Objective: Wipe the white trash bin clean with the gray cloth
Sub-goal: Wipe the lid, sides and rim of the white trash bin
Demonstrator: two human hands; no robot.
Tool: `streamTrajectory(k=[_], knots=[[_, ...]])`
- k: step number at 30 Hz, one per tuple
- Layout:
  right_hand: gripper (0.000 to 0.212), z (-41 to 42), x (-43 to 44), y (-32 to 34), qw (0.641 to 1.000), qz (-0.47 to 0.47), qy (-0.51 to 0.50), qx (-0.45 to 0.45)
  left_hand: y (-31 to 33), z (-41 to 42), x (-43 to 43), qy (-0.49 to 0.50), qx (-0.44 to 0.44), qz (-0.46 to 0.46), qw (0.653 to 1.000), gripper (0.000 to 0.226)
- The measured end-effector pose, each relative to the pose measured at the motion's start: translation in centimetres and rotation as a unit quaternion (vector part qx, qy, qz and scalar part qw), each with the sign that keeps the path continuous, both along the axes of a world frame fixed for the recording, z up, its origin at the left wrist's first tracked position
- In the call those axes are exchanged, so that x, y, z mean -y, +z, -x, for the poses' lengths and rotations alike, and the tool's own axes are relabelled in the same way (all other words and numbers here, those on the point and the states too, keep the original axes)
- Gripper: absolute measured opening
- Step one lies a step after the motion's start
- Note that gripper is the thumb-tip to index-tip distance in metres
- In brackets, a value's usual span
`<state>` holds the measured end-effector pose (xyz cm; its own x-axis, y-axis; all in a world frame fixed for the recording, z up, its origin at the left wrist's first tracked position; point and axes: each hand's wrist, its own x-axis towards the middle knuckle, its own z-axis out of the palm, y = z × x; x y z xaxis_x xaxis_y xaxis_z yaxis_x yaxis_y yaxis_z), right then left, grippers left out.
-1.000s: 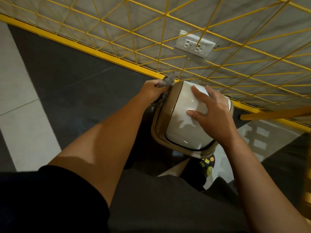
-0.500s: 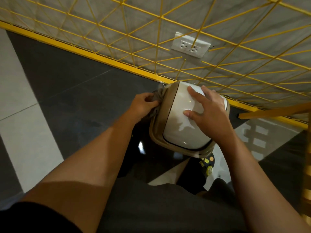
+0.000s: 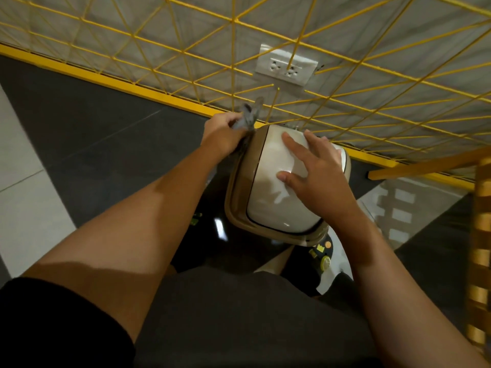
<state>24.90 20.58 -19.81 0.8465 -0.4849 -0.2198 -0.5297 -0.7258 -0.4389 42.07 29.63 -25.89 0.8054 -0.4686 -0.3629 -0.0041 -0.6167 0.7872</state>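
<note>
**A:** Head view, looking down. Where is the bin?

**B:** The bin (image 3: pixel 271 187) stands on the dark floor (image 3: pixel 93 134), close to the wall. It is just in front of the yellow strip (image 3: pixel 132 87) along the wall's foot and roughly below the socket (image 3: pixel 287 67). It has a glossy white lid with a tan rim round it. Its body is hidden under the lid.

**A:** Left hand?

**B:** The left hand (image 3: pixel 223 135) is at the bin's far-left corner, against the tan rim. Its fingers are curled round the cloth (image 3: pixel 248 118). Gray folds stick up past the knuckles toward the wire grid (image 3: pixel 231 43). I cannot tell how much of the cloth touches the bin, because the hand covers that spot.

**A:** Right hand?

**B:** The right hand (image 3: pixel 321 176) lies flat on the white lid, palm down. Its fingers (image 3: pixel 292 144) are straight and spread apart, with the thumb out toward the lid's middle. It holds nothing.

**A:** Anything else in the frame?

**B:** A black shoe (image 3: pixel 322 253) with yellow marks shows just under the bin's near edge. Dark shorts fill the bottom of the frame. At the right edge stands a yellow-brown banded post (image 3: pixel 481 235), and I cannot tell what it belongs to. Pale floor tiles lie to the left and right of the dark ones.
</note>
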Motion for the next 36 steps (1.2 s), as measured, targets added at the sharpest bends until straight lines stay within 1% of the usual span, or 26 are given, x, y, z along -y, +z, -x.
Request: streamTrajectory(k=[2, 4, 6, 7, 8, 9, 12, 14, 16, 17, 18, 19, 20, 21, 22, 23, 24, 25, 27, 28, 29, 31, 32, 33, 34, 36], knots=[[0.064, 0.1, 0.0, -0.1, 1.0, 0.008, 0.009, -0.013, 0.9, -0.1, -0.6, 0.083, -0.018, 0.036, 0.996, 0.028], [0.064, 0.1, 0.1, -0.2, 0.999, 0.014, 0.017, -0.023, 2.4, 0.0, -1.4, 0.154, -0.047, 0.086, 0.983, 0.024], [0.064, 0.1, 0.2, -0.3, 0.999, 0.014, 0.016, -0.03, 4.4, 0.6, -2.2, 0.193, -0.08, 0.147, 0.967, 0.009], [0.063, 0.1, 0.1, -0.3, 0.999, 0.011, 0.012, -0.03, 5.6, 1.2, -2.6, 0.2, -0.097, 0.176, 0.959, 0.011], [0.063, 0.1, 0.1, -0.3, 1.0, 0.006, 0.007, -0.026, 6.8, 1.9, -3.0, 0.205, -0.119, 0.207, 0.949, 0.018], [0.063, 0.1, -0.1, -0.4, 1.0, 0.005, 0.003, -0.024, 8.0, 2.7, -3.4, 0.209, -0.149, 0.244, 0.935, 0.023], [0.065, 0.1, -0.5, -0.2, 1.0, 0.011, -0.005, -0.01, 11.2, 5.3, -4.2, 0.21, -0.247, 0.337, 0.884, 0.023], [0.062, 0.3, -0.8, 0.2, 1.0, 0.013, -0.014, 0.014, 12.6, 6.9, -4.7, 0.199, -0.329, 0.384, 0.84, 0.027], [0.051, 0.5, -1.3, 0.8, 0.997, 0.011, -0.027, 0.077, 13.2, 7.9, -5.3, 0.18, -0.406, 0.426, 0.788, 0.031], [0.043, 0.8, -1.6, 1.3, 0.993, 0.0, -0.04, 0.114, 13.3, 8.4, -5.6, 0.168, -0.438, 0.435, 0.768, 0.032], [0.036, 1.0, -1.8, 1.9, 0.987, -0.028, -0.06, 0.145, 13.4, 8.7, -5.7, 0.156, -0.461, 0.434, 0.758, 0.032], [0.032, 1.4, -2.1, 2.5, 0.979, -0.075, -0.089, 0.17, 13.4, 9.1, -5.7, 0.144, -0.474, 0.42, 0.761, 0.034], [0.034, 1.7, -2.4, 3.2, 0.965, -0.135, -0.126, 0.184, 13.4, 9.5, -5.6, 0.131, -0.48, 0.401, 0.769, 0.039], [0.041, 2.1, -2.6, 4.0, 0.944, -0.212, -0.17, 0.186, 13.3, 9.9, -5.4, 0.122, -0.483, 0.381, 0.779, 0.044], [0.049, 2.6, -2.7, 4.9, 0.909, -0.303, -0.221, 0.18, 13.2, 10.4, -5.0, 0.113, -0.483, 0.361, 0.79, 0.045], [0.054, 3.1, -2.7, 5.5, 0.864, -0.391, -0.262, 0.181, 13.0, 11.0, -4.6, 0.104, -0.476, 0.338, 0.805, 0.043], [0.052, 3.8, -2.6, 5.9, 0.818, -0.458, -0.285, 0.198, 12.9, 11.5, -4.2, 0.096, -0.462, 0.315, 0.824, 0.04], [0.044, 4.6, -2.4, 6.3, 0.79, -0.492, -0.289, 0.224, 12.8, 12.1, -3.7, 0.085, -0.443, 0.294, 0.843, 0.038], [0.03, 6.3, -2.0, 6.7, 0.77, -0.5, -0.294, 0.267, 12.9, 13.3, -2.9, 0.015, -0.393, 0.257, 0.883, 0.034], [0.024, 7.1, -1.8, 6.8, 0.752, -0.508, -0.307, 0.286, 12.9, 13.8, -2.6, -0.032, -0.358, 0.229, 0.905, 0.032], [0.02, 7.9, -1.4, 6.9, 0.73, -0.517, -0.332, 0.3, 13.0, 14.3, -2.3, -0.071, -0.314, 0.194, 0.927, 0.029], [0.015, 9.6, -0.2, 6.9, 0.688, -0.518, -0.39, 0.326, 13.1, 14.7, -1.7, -0.109, -0.196, 0.122, 0.967, 0.023], [0.014, 10.5, 0.5, 7.0, 0.678, -0.501, -0.418, 0.338, 12.9, 14.7, -1.5, -0.118, -0.127, 0.099, 0.98, 0.019], [0.013, 11.5, 1.2, 6.8, 0.679, -0.474, -0.443, 0.343, 12.6, 14.5, -1.4, -0.13, -0.05, 0.077, 0.987, 0.017], [0.013, 12.5, 1.8, 6.4, 0.68, -0.449, -0.469, 0.341, 12.2, 14.3, -1.3, -0.148, 0.028, 0.05, 0.987, 0.019], [0.017, 14.0, 2.4, 5.1, 0.682, -0.406, -0.523, 0.309, 11.3, 13.5, -1.0, -0.187, 0.157, -0.005, 0.97, 0.025]])
